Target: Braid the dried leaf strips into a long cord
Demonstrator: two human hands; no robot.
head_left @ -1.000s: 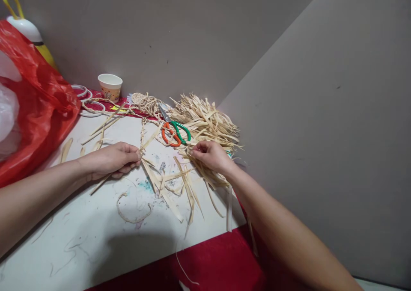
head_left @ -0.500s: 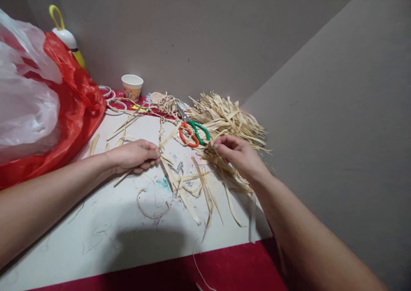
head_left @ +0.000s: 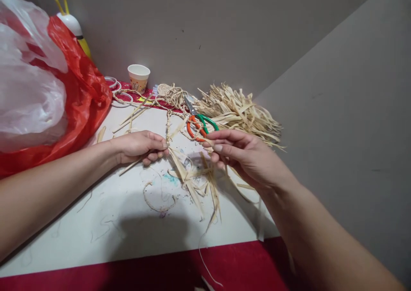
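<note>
My left hand [head_left: 141, 147] pinches a thin braided cord [head_left: 168, 123] of dry plant fibre, just where loose flat strips [head_left: 183, 171] fan out below the fingertips. From there the braid runs back over the white board. To the right, my right hand [head_left: 248, 156] is closed, thumb against fingers, on a pale dry strip [head_left: 209, 142]. Its fingertips are just in front of the scissors [head_left: 201, 125], which have one orange and one green handle loop. Behind the right hand lies a large bundle of dry fibre strips [head_left: 240, 109].
A red and white plastic bag [head_left: 80, 81] bulges at the left. Behind it stands a bottle with a yellow loop [head_left: 70, 24]. At the back are a paper cup [head_left: 139, 78], white rings [head_left: 123, 100] and a heap of braided cord [head_left: 173, 95]. Grey walls [head_left: 224, 34] enclose the corner.
My right hand has come away from the bundle, leftward and nearer to me, with a strip in its fingers. My left hand keeps its pinch on the braid. The view has tipped slightly.
</note>
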